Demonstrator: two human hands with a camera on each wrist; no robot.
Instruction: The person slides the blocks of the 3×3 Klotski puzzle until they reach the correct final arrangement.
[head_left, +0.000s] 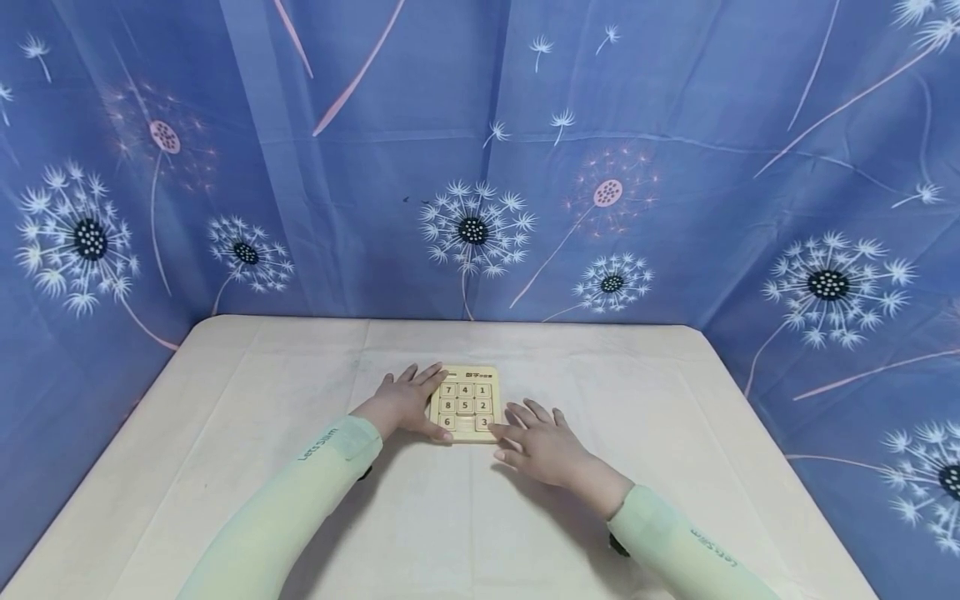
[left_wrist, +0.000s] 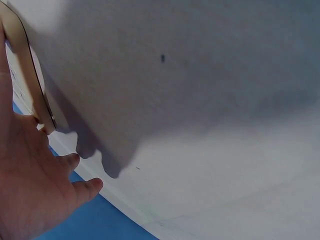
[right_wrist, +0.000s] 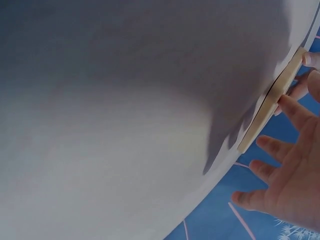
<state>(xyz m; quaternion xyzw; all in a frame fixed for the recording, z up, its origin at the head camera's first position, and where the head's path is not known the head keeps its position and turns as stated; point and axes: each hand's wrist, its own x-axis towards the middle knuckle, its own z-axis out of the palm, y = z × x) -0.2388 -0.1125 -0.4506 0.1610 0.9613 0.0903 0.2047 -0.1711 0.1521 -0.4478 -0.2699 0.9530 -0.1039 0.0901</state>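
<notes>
A pale wooden number slide puzzle (head_left: 465, 437) lies on the table in the head view. Its tiles read 7, 4, 1 on top, 8, 5, 2 in the middle, then 6, a gap and 3. My left hand (head_left: 407, 403) holds the board along its left side, thumb at the near corner and index finger at the far one. The right hand (head_left: 551, 447) is at the near right corner, index fingertip on the 3 tile (head_left: 483, 422), its other fingers spread out. Both wrist views show the board's wooden edge (left_wrist: 31, 75) (right_wrist: 270, 102) beside the fingers.
A cream cloth covers the table (head_left: 645, 375). Blue curtains (head_left: 360, 233) with dandelion prints stand behind it and along both sides. Pale green sleeves (head_left: 288, 496) cover both forearms.
</notes>
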